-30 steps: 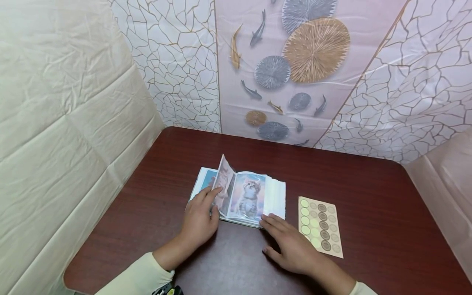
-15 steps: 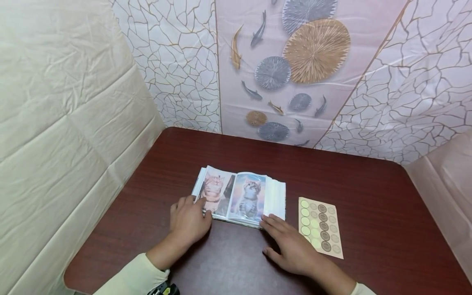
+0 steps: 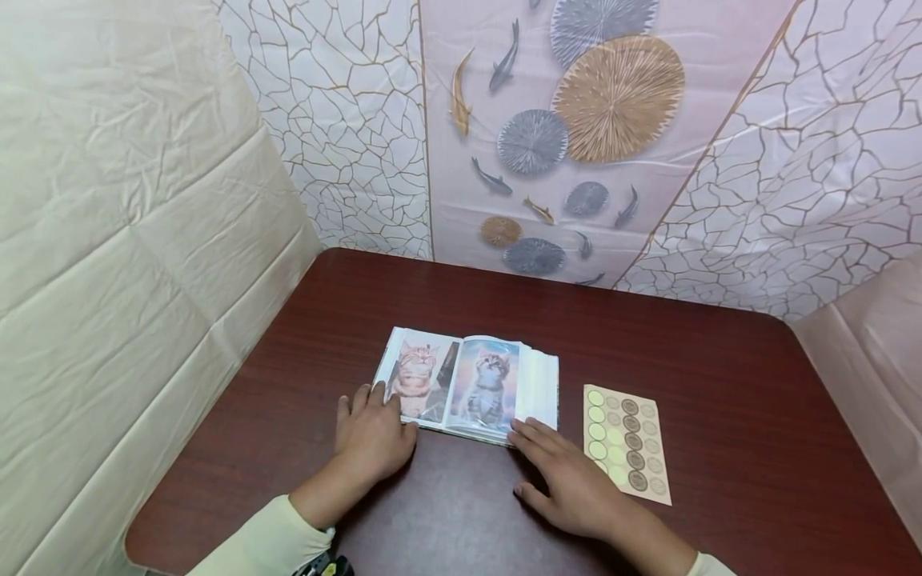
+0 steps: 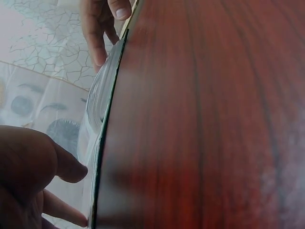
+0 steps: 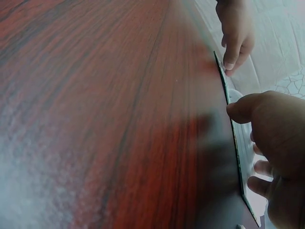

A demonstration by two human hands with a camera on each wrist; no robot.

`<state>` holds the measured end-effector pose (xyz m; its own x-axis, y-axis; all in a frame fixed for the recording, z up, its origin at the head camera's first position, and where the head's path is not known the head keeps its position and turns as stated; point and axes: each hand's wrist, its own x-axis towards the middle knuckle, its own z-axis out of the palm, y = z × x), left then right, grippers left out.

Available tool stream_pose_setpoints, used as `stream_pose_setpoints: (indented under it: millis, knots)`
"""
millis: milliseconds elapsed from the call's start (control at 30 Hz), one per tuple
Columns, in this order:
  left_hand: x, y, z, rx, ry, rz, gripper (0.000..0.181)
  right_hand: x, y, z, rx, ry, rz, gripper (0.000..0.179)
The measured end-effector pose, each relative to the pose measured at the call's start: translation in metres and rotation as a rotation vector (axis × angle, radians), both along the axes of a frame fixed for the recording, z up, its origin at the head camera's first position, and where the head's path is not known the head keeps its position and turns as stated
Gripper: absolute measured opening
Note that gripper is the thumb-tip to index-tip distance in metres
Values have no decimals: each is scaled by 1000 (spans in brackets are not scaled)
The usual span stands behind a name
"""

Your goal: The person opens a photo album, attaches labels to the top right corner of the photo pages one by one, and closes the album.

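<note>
A photo album [image 3: 539, 384] lies spread on the table, with an orange cat picture [image 3: 418, 370] on its left page and a grey kitten picture [image 3: 484, 386] on its right page. My left hand [image 3: 373, 436] rests its fingertips on the lower left corner of the left page. At the album's lower right corner my right hand [image 3: 569, 476] lies with fingers extended on the page edge. Seen edge-on in the left wrist view, the album [image 4: 97, 109] shows a curved stack of pages. In the right wrist view, the right thumb [image 5: 240, 107] is near the cover's edge.
A beige sheet of round stickers [image 3: 630, 444] in yellow, brown and tan lies right of the album, partly behind the right hand. The dark red table [image 3: 742, 416] stands against patterned wall cloths [image 3: 360, 120], with a cream cloth [image 3: 130, 240] at its left.
The page with the orange cat has come down from upright to flat on the left side. My left hand moved left and down with it; the right hand stayed in place.
</note>
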<state>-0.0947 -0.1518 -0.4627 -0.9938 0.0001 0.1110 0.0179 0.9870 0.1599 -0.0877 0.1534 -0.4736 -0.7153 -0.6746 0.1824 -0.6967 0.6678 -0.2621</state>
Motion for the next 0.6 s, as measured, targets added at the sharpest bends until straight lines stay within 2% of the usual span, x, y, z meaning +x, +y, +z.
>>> stream_pose_setpoints:
  millis: [200, 333, 500, 600]
  knots:
    - [0, 6, 3, 2, 39, -24, 57, 1, 1, 1, -27, 9, 14, 62]
    - [0, 14, 6, 49, 76, -77, 54, 2, 3, 3, -40, 17, 6, 61]
    - [-1, 27, 9, 122, 166, -198, 48, 3, 10, 7, -63, 33, -12, 61]
    - [-2, 36, 12, 149, 212, -293, 45, 3, 15, 8, -71, 36, -21, 62]
